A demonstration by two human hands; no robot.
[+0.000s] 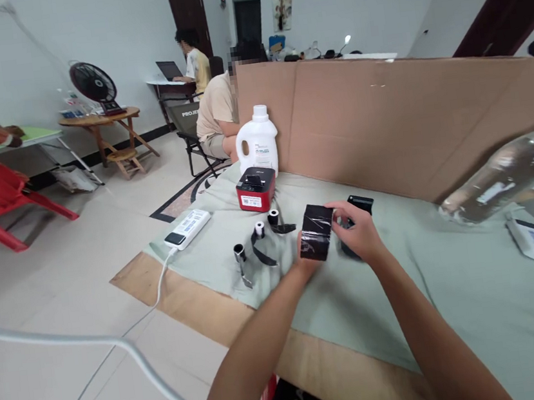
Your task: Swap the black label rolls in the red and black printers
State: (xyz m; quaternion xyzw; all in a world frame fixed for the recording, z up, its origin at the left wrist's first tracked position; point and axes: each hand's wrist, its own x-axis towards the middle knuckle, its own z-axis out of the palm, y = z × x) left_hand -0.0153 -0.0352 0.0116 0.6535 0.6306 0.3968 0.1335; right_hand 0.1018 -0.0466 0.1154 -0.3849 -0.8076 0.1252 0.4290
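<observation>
Both my hands hold a glossy black film roll [316, 231] above the pale green cloth [454, 294]. My left hand [305, 255] grips its lower left side, mostly hidden behind the roll. My right hand [359, 233] is closed on its right edge with fingers curled over the top. Under my right hand lies a small black device [359, 203]. Left of the roll sit three small spools [257, 230] with loose black ribbon [264, 254] trailing between them.
A red and black label printer [256, 189] and a white jug [257, 143] stand at the back. A white power strip [187, 228] lies left. A cardboard wall [403, 118] runs behind. A clear bottle [507, 174] looms at right. Other people sit beyond.
</observation>
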